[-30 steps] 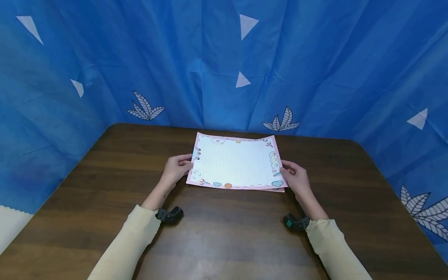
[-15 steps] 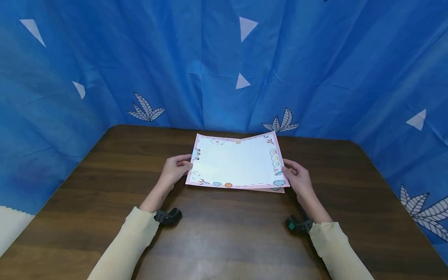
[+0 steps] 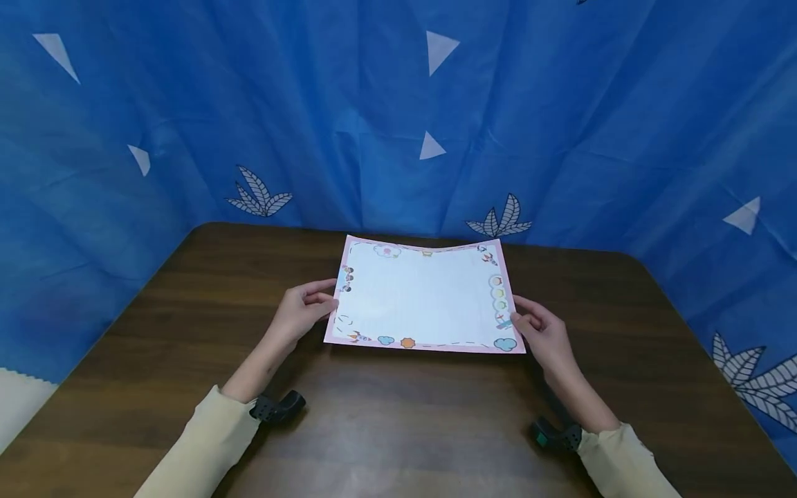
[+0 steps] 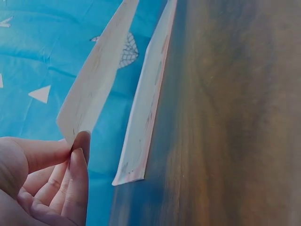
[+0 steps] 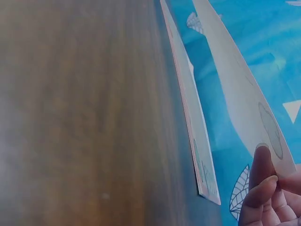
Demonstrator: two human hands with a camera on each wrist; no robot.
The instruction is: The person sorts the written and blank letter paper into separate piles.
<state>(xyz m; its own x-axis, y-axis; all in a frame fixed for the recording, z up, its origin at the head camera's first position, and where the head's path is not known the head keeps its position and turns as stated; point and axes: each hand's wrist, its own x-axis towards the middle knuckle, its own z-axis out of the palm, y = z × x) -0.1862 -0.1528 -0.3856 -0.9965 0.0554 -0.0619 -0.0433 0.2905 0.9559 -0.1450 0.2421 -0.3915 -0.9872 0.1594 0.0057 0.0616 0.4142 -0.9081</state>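
Note:
A white sheet of paper [image 3: 423, 297] with a pink border and small cartoon drawings is held level between both hands in the head view, sagging slightly in the middle. My left hand [image 3: 301, 311] pinches its left edge between thumb and fingers. At the opposite edge, my right hand [image 3: 546, 339] pinches it the same way. Both wrist views show the raised sheet [image 4: 96, 80] apart from a second bordered sheet [image 4: 143, 108], which lies on the table below. From the head camera, the raised sheet hides that lower sheet.
The brown wooden table [image 3: 411, 422] spreads around the sheets. Behind it hangs a blue curtain [image 3: 398, 180] with white triangles and leaf prints, close along the table's far edge. Black wrist straps [image 3: 277, 408] sit by the cream sleeves.
The top sheet has risen off the lower one and come nearer, so the lower sheet's corner no longer shows. Both hands moved slightly apart and toward the body, still pinching the edges.

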